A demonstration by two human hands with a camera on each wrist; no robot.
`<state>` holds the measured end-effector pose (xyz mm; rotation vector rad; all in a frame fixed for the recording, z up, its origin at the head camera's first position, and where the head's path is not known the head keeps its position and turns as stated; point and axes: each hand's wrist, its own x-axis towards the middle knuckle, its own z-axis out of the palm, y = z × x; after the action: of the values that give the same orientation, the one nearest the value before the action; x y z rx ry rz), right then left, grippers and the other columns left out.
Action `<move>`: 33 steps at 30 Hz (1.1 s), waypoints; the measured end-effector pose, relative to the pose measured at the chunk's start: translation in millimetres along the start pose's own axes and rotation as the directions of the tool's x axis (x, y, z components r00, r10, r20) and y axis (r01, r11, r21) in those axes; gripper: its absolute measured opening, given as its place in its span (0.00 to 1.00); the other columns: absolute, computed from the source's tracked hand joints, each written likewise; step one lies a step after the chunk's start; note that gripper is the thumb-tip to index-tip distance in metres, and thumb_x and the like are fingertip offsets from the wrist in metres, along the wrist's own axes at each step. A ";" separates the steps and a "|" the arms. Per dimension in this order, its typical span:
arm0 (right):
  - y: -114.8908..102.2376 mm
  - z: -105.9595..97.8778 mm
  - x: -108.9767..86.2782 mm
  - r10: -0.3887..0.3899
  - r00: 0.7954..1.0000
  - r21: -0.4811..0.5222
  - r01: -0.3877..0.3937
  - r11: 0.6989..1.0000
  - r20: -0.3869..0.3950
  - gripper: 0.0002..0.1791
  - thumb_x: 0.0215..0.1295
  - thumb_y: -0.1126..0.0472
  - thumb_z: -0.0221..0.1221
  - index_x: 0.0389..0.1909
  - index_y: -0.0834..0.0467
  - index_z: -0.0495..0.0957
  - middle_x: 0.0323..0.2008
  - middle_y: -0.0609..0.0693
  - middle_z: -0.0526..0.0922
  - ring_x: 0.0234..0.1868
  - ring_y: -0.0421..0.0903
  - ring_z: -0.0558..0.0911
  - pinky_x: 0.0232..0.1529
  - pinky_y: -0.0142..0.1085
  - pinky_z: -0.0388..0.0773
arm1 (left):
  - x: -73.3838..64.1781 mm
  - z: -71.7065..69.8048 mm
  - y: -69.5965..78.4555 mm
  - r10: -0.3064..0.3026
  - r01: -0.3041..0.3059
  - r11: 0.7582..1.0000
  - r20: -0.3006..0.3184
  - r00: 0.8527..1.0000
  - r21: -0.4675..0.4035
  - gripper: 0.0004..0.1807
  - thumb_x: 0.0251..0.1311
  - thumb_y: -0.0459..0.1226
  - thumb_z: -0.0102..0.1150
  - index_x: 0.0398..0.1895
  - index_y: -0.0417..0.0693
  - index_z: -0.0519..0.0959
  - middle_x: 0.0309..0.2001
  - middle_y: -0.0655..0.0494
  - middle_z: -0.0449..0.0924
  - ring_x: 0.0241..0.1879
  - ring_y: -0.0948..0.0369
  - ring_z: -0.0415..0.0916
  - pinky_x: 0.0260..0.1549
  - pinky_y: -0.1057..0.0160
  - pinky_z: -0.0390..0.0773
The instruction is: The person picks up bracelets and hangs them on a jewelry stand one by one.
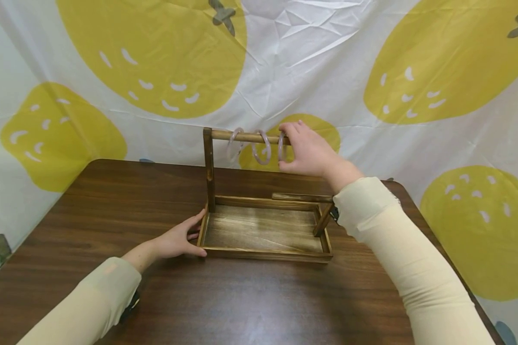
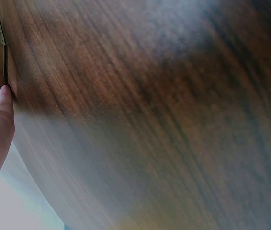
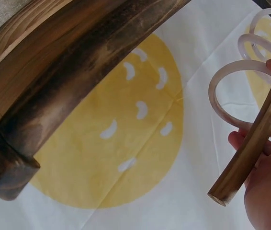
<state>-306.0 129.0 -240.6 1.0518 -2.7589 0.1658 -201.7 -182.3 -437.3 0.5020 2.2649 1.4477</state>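
Observation:
A dark wooden jewelry stand (image 1: 267, 255) has a tray base, with a tall post on the left and a shorter one on the right. My left hand (image 1: 177, 241) grips the tray's left end, thumb at the front corner and fingers along the side. Up at the high rod (image 1: 221, 134), my right hand (image 1: 308, 152) pinches a pale lilac bangle (image 3: 214, 98) that encircles the rod near its free end. Two similar bangles hang farther left, a middle bangle (image 1: 267, 143) and a left bangle (image 1: 230, 146).
The lower rod (image 1: 302, 197) juts left from the short post (image 1: 323, 220), partly behind the right sleeve (image 1: 371, 211). Under the stand is a brown wood-grain table (image 1: 259, 297). A white curtain (image 1: 311, 62) with yellow fruit prints hangs behind the table.

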 end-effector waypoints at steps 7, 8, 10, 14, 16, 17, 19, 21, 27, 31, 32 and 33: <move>-1.0 0.0 0.3 -0.003 1.000 -0.009 0.003 1.000 0.006 0.38 0.50 0.52 0.61 0.60 0.65 0.61 0.56 0.58 0.71 0.62 0.54 0.68 0.75 0.45 0.46 | 0.2 -0.2 0.5 -0.003 0.003 1.000 -0.001 1.000 0.004 0.61 0.48 0.37 0.70 0.74 0.40 0.33 0.73 0.33 0.31 0.67 0.35 0.51 0.63 0.46 0.66; -1.1 -0.1 0.2 -0.002 1.000 -0.010 0.002 1.000 0.008 0.38 0.50 0.53 0.61 0.60 0.65 0.61 0.56 0.59 0.71 0.62 0.54 0.68 0.76 0.44 0.46 | 0.3 -0.3 0.8 -0.003 0.003 1.000 -0.001 1.000 0.003 0.61 0.48 0.37 0.70 0.74 0.40 0.33 0.73 0.33 0.31 0.67 0.35 0.51 0.63 0.46 0.66; -1.3 -0.4 0.0 0.002 1.000 -0.011 -0.002 1.000 0.015 0.39 0.50 0.52 0.61 0.61 0.65 0.60 0.56 0.58 0.71 0.63 0.54 0.68 0.76 0.44 0.46 | 0.5 -0.4 1.2 -0.004 0.004 1.000 -0.001 1.000 0.002 0.61 0.48 0.37 0.70 0.74 0.40 0.33 0.73 0.32 0.32 0.67 0.35 0.51 0.63 0.46 0.66; -2.0 -0.5 -1.0 0.012 0.999 -0.009 -0.012 1.000 0.031 0.41 0.50 0.51 0.62 0.62 0.65 0.59 0.58 0.59 0.70 0.64 0.55 0.67 0.76 0.44 0.45 | 1.3 -0.6 1.3 -0.008 0.008 1.000 0.002 1.000 0.002 0.61 0.48 0.38 0.70 0.74 0.40 0.33 0.73 0.33 0.32 0.67 0.35 0.50 0.63 0.46 0.66; -2.2 -0.3 -1.9 0.013 0.999 -0.009 -0.013 1.000 0.034 0.45 0.50 0.50 0.63 0.65 0.65 0.56 0.61 0.60 0.67 0.66 0.56 0.65 0.76 0.45 0.44 | 1.8 -0.7 1.0 -0.008 0.008 1.000 0.004 1.000 0.004 0.61 0.48 0.38 0.70 0.74 0.40 0.33 0.73 0.33 0.32 0.67 0.35 0.50 0.63 0.46 0.66; -2.2 -0.1 -2.4 0.012 0.999 -0.008 -0.012 1.000 0.030 0.46 0.50 0.49 0.64 0.66 0.65 0.55 0.63 0.60 0.66 0.67 0.56 0.63 0.76 0.45 0.44 | 2.3 -0.7 0.8 -0.008 0.008 1.000 0.005 1.000 0.005 0.62 0.48 0.38 0.70 0.74 0.40 0.33 0.73 0.33 0.32 0.67 0.35 0.50 0.63 0.46 0.66; -1.7 0.4 -3.7 0.009 1.000 -0.009 -0.009 1.000 0.016 0.49 0.50 0.47 0.64 0.68 0.65 0.53 0.65 0.61 0.63 0.69 0.57 0.61 0.76 0.46 0.43 | 3.0 -0.8 0.7 -0.007 0.007 1.000 0.005 1.000 0.004 0.62 0.48 0.38 0.71 0.74 0.40 0.33 0.73 0.33 0.32 0.67 0.35 0.50 0.63 0.46 0.66; -0.8 0.7 -5.1 0.003 1.000 -0.018 -0.003 1.000 -0.012 0.50 0.51 0.45 0.64 0.68 0.64 0.52 0.67 0.61 0.61 0.70 0.59 0.58 0.76 0.47 0.42 | 3.6 -1.1 0.8 -0.006 0.006 1.000 0.005 1.000 0.004 0.62 0.48 0.38 0.71 0.74 0.40 0.33 0.73 0.33 0.32 0.67 0.35 0.50 0.63 0.45 0.66; 0.9 3.5 -13.8 0.010 0.994 -0.030 -0.013 0.999 -0.111 0.45 0.56 0.42 0.59 0.67 0.63 0.55 0.68 0.63 0.57 0.71 0.63 0.51 0.73 0.58 0.40 | 4.1 -1.2 1.9 0.001 -0.001 1.000 0.011 1.000 0.017 0.62 0.48 0.37 0.71 0.73 0.38 0.32 0.72 0.32 0.31 0.67 0.34 0.50 0.63 0.44 0.65; 0.9 6.0 -23.6 0.079 0.991 0.008 -0.079 0.997 -0.112 0.42 0.59 0.41 0.56 0.69 0.58 0.54 0.71 0.61 0.50 0.72 0.65 0.44 0.68 0.67 0.35 | 2.2 -3.0 6.7 -0.024 0.025 0.996 -0.019 1.000 0.085 0.59 0.53 0.44 0.67 0.73 0.37 0.32 0.72 0.32 0.32 0.68 0.35 0.48 0.65 0.42 0.60; 0.9 6.5 -26.4 0.101 0.989 0.023 -0.100 0.995 -0.105 0.42 0.60 0.41 0.55 0.70 0.57 0.52 0.72 0.60 0.48 0.72 0.65 0.42 0.68 0.68 0.33 | 1.5 -4.3 8.5 -0.028 0.033 0.993 -0.043 0.999 0.117 0.58 0.55 0.46 0.65 0.73 0.37 0.33 0.72 0.32 0.33 0.69 0.35 0.46 0.66 0.40 0.58; 0.9 6.7 -29.2 0.122 0.987 0.038 -0.119 0.992 -0.102 0.42 0.61 0.41 0.54 0.70 0.57 0.51 0.72 0.60 0.46 0.73 0.65 0.40 0.67 0.69 0.32 | 0.7 -5.7 10.8 -0.033 0.044 0.988 -0.074 0.997 0.151 0.56 0.56 0.49 0.62 0.73 0.37 0.35 0.73 0.33 0.34 0.70 0.36 0.44 0.67 0.39 0.55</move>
<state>-286.1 147.4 -253.3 0.8575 -2.7345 0.2735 -204.3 -182.0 -425.3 0.4560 2.4412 1.2994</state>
